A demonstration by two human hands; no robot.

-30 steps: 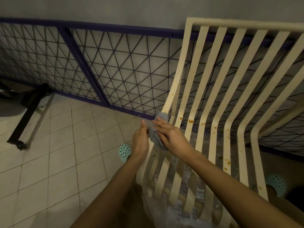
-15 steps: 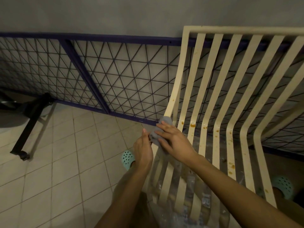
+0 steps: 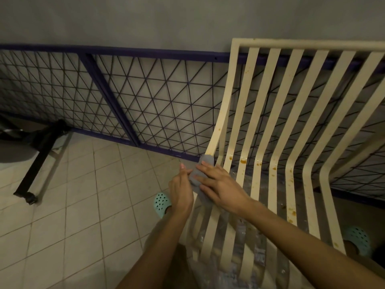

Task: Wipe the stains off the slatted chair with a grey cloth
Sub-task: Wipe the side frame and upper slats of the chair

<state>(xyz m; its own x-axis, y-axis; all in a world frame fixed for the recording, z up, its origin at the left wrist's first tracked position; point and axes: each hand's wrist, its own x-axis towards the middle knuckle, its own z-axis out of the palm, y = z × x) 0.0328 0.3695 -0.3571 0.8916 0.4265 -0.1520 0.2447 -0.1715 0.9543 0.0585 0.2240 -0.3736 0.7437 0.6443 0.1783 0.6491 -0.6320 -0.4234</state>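
2 hands [image 3: 181, 192] [image 3: 220, 188] barely shifted, 1 cloth [image 3: 196, 178], 1 chair [image 3: 312, 44]

Bare-armed above left hand [image 3: 180, 190] and right hand [image 3: 220, 186]. Shod in mint-green clogs punched with round dark holes: left clog [image 3: 161, 203] in plain view, right clog [image 3: 358, 240] partly hidden.

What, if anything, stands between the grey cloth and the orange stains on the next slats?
Nothing visible. The right hand presses the grey cloth on the outermost slat of the chair; the orange stains sit on neighbouring slats, with only open gaps between.
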